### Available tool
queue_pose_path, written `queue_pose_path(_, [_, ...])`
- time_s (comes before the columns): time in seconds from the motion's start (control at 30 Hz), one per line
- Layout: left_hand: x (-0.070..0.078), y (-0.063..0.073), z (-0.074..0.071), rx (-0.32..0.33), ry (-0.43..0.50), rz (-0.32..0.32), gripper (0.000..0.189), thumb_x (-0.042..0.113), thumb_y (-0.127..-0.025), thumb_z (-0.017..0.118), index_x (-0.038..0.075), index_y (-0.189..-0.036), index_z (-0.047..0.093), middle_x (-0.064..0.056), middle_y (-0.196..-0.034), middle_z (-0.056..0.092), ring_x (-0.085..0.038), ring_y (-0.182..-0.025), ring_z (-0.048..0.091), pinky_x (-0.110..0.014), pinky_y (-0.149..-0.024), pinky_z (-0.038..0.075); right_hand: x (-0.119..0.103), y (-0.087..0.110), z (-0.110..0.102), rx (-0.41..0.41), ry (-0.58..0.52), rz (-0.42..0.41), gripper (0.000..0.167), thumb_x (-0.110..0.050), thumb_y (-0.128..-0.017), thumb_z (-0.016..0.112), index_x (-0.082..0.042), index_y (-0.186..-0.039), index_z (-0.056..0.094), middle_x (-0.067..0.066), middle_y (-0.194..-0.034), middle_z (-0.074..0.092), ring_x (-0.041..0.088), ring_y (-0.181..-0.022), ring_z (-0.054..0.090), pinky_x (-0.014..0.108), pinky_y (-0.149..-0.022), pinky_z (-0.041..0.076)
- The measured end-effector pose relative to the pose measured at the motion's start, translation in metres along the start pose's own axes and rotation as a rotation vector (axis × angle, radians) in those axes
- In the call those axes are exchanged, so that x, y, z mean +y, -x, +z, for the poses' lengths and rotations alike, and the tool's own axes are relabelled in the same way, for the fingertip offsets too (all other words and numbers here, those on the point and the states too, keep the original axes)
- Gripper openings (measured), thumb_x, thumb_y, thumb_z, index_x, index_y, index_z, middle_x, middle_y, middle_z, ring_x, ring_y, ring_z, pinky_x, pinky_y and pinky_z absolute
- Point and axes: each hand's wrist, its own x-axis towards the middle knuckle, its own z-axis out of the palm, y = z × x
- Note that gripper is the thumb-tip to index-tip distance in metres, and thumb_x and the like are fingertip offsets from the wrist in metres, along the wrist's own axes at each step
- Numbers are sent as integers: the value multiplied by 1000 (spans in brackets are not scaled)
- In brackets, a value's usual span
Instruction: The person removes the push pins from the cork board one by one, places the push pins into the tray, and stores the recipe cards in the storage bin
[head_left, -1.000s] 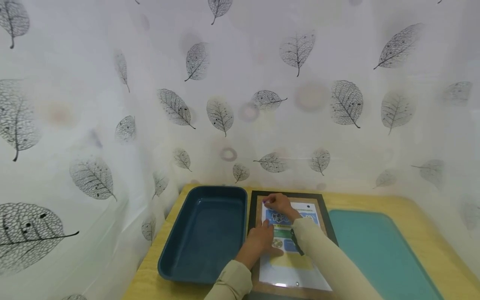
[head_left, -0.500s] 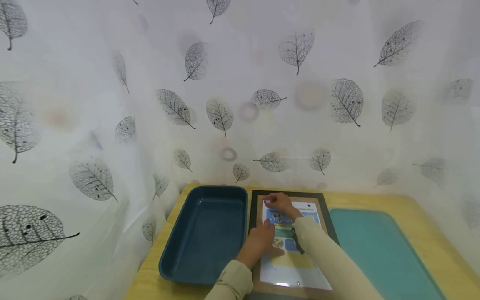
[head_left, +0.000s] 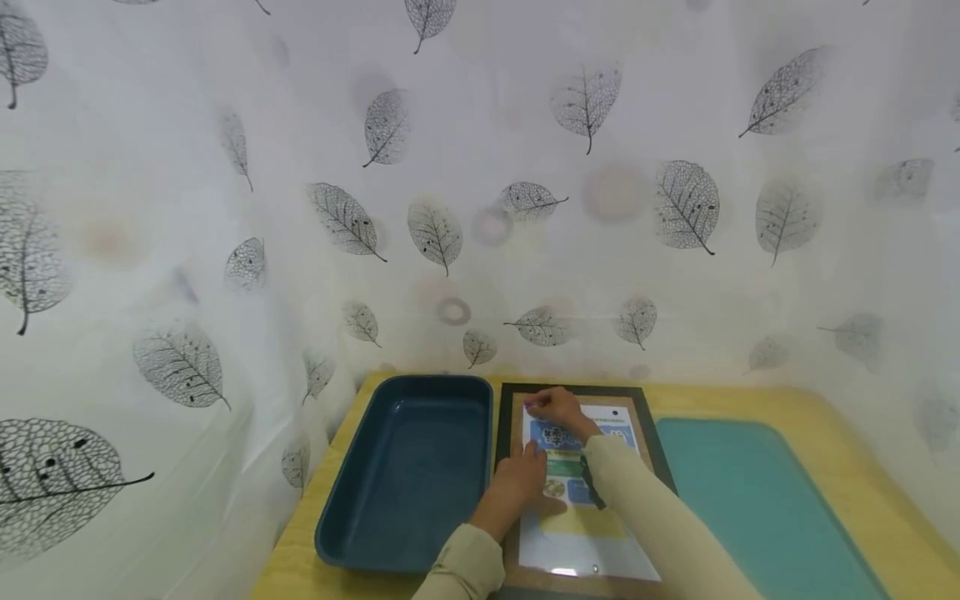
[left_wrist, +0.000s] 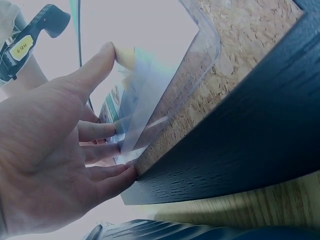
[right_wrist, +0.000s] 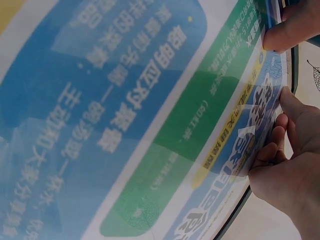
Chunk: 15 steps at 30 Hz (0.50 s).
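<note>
A corkboard [head_left: 647, 433] with a black frame lies in the middle, and a printed sheet [head_left: 566, 550] in a clear cover rests on it. Near the sheet's upper left corner, my right hand [head_left: 558, 408] pinches a small purple pin [head_left: 529, 405], mostly covered by the fingers. In the right wrist view the fingertips of the right hand [right_wrist: 295, 155] sit close together at the sheet's top edge; the purple pin is hidden there. My left hand [head_left: 520, 479] rests on the sheet's left side. The left wrist view shows its fingers [left_wrist: 97, 131] extended, touching the clear cover and the board's border.
A deep dark-blue tray [head_left: 408, 492] stands left of the board. To the right lies a flat teal tray [head_left: 750, 492]. All are on a yellow wood table [head_left: 806, 425], and a leaf-patterned curtain [head_left: 517, 258] hangs behind and to the sides.
Both hands stay at nearly the same spots on the sheet. The head view shifts only slightly.
</note>
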Motion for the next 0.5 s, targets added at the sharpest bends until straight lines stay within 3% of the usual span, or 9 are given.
queue_pose_path(0.2, [-1,-1,3,-10,5,2,96,68,-80,80,6,-148,53,-14,-156,47,-34,-143,46,-44,-99,55,2,0,4,37,-19,-33,16,-16,-90,81,-8,-104,81,3,-86,76,17,-77,65,36,-77,55])
queue_pose_path(0.5, [0,-2,2,-37,18,-8,97,68,-82,78,7,-152,50,-13,-162,42,-34,-148,41,-46,-107,51,-1,2,4,35,-13,-8,15,-18,-92,80,-7,-102,81,4,-91,77,19,-82,68,42,-86,56])
